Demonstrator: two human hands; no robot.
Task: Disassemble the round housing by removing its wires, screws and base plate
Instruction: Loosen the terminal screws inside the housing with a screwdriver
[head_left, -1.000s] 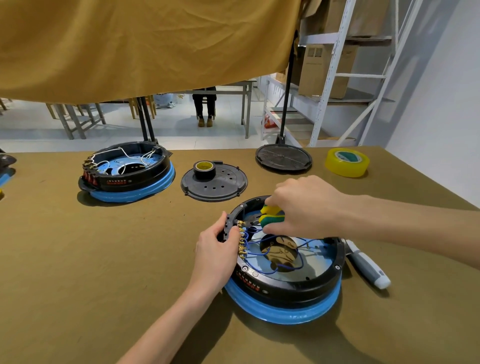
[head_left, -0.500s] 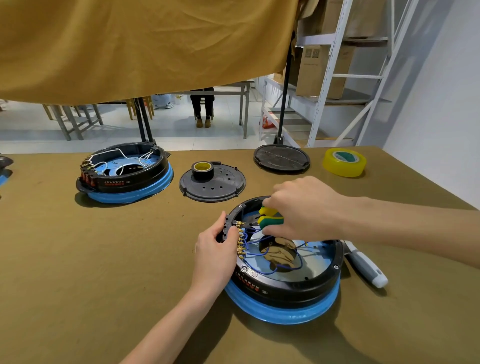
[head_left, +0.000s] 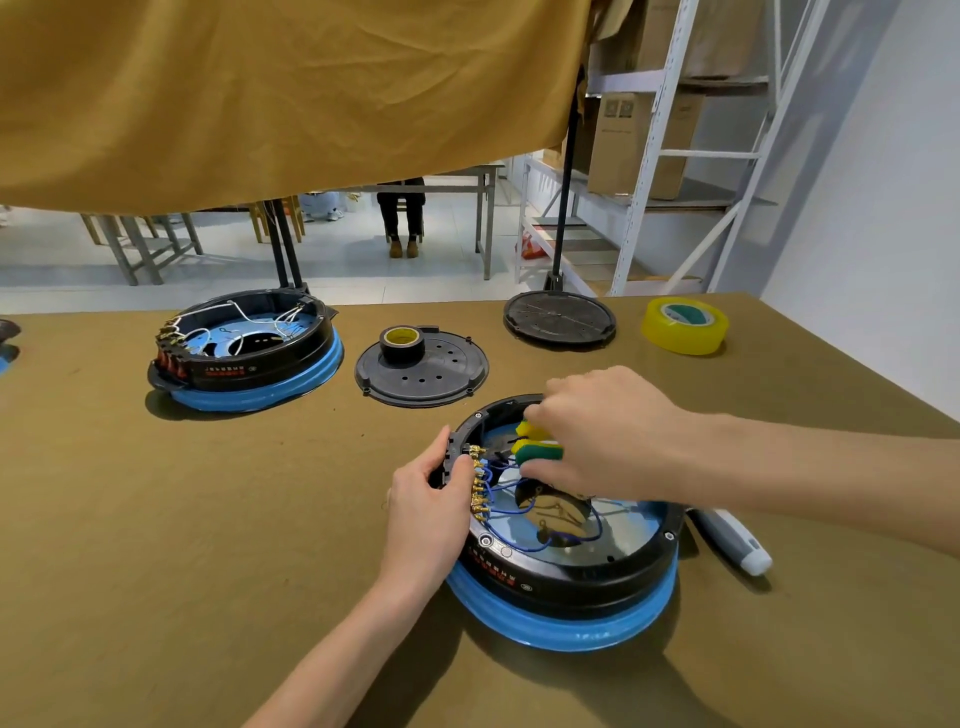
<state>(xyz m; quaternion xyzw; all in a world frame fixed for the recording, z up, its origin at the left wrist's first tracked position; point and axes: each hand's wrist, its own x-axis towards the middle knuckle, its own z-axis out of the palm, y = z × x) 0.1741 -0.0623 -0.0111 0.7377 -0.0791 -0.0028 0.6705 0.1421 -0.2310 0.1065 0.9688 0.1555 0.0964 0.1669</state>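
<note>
A: Where's the round housing (head_left: 571, 566)?

B: On the table (head_left: 156, 519) at about five o'clock from the middle, black ring on a blue base.

A: Grips?

B: The left hand (head_left: 428, 512) curls over the rim at nine o'clock, beside the brass terminals (head_left: 478, 483). The right hand (head_left: 602, 436) is closed round a yellow-green tool handle (head_left: 537, 449), tip down at the terminals.

A: How will it handle?

B: Rigid and fairly heavy, I'd judge; steady it by the rim. The blue wires (head_left: 519, 512) look thin and limp, so take them at the lugs.
</note>
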